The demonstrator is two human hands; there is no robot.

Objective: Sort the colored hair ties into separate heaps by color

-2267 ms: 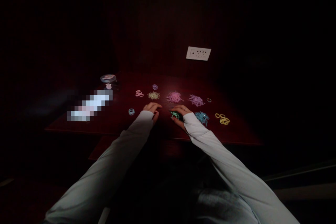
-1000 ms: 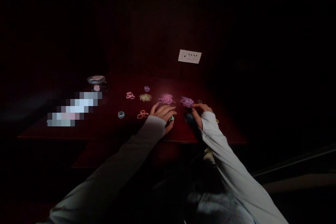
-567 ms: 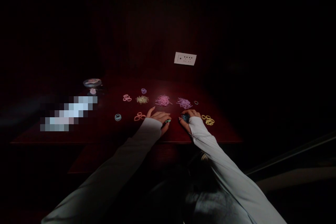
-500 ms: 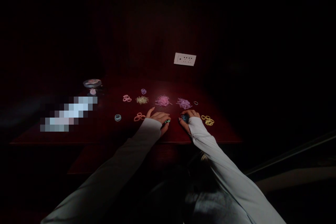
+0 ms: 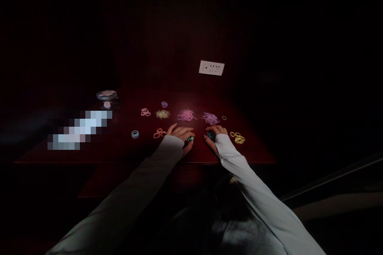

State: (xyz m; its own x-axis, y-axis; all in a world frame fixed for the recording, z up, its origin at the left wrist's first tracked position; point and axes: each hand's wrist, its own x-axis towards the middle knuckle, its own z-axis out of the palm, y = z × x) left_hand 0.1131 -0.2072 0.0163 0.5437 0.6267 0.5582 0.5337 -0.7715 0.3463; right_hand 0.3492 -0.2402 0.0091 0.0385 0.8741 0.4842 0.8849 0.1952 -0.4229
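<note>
My left hand is cupped low over the dark red table, thumb and fingers apart. Small green bands show beneath its fingers, partly hidden by them. Facing it, my right hand curves around a dark blue pile of bands, its thumb and fingertips spread at the pile's left side. Much of that pile is covered by the hand. Orange hair ties lie left of my left hand. Yellow hair ties lie right of my right hand.
Behind the hands lie a pale yellow pile, a pink pile and a purple pile. Pink ties, purple ties and blue ties sit leftward. A clear lidded jar stands far left, near a blurred-out patch.
The view has shifted very slightly. A little more green shows under my left hand, and the fingers of both hands have moved only slightly.
</note>
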